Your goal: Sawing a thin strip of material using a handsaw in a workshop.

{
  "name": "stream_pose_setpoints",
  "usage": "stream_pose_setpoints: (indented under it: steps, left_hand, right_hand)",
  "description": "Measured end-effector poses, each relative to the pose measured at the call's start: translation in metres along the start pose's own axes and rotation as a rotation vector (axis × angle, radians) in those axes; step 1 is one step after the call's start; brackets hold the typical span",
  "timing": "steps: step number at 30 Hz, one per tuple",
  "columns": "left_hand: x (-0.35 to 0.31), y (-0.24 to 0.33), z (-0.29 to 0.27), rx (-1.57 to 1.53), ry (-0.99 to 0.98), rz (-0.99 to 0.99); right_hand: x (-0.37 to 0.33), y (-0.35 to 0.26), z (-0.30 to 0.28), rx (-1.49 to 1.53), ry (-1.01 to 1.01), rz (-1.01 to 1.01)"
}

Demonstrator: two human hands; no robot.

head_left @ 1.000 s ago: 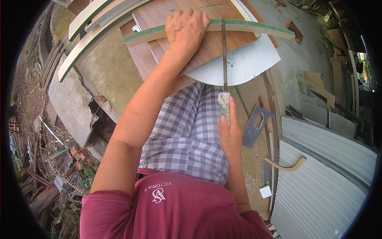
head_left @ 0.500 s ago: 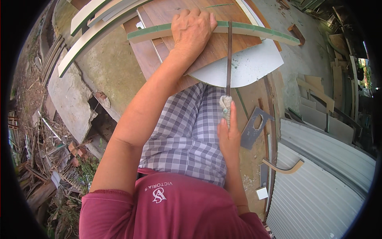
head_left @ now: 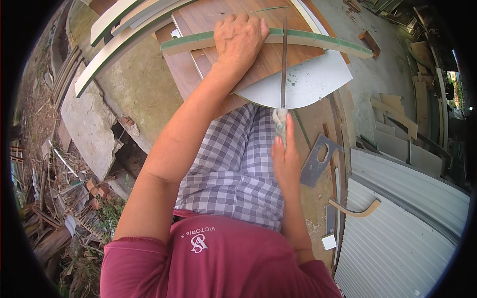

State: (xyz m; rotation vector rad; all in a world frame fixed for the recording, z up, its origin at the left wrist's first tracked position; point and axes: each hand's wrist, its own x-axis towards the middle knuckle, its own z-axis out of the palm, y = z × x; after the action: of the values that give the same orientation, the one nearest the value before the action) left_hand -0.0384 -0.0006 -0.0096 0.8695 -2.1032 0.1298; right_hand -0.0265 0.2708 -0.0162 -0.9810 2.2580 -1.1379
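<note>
A long pale strip with a green upper edge (head_left: 318,40) lies crosswise over the wood-grain boards (head_left: 288,63). Near its middle, my left hand (head_left: 240,39) is wrapped over it and presses it down. My right hand (head_left: 285,141) is closed around the cloth-wrapped handle of a long, thin file (head_left: 283,74). The file's dark blade points away from me and crosses the strip's green edge, just right of my left hand. Below the blade, a white rounded panel (head_left: 318,74) carries scattered green shavings.
Several more pale curved strips (head_left: 121,42) rest at the upper left. A grey plate with an oval hole (head_left: 318,160) lies on the ground to the right, near a curved tan piece (head_left: 355,208) on corrugated metal sheets (head_left: 392,238). Broken concrete (head_left: 94,129) and debris spread at left.
My right hand has pushed the file forward, so its tip reaches farther past the strip. My left hand keeps its grip on the strip.
</note>
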Motion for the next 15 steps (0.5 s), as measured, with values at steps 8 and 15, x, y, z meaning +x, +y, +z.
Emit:
stream_pose_setpoints:
  steps: [8, 15]
  left_hand:
    - [-0.002, -0.002, -0.001, 0.022, -0.007, 0.016]
    - [-0.001, 0.002, 0.001, -0.011, -0.027, 0.006]
  right_hand:
    - [0.037, -0.030, -0.013, 0.129, -0.067, 0.125]
    - [0.034, -0.013, -0.003, 0.012, -0.031, 0.116]
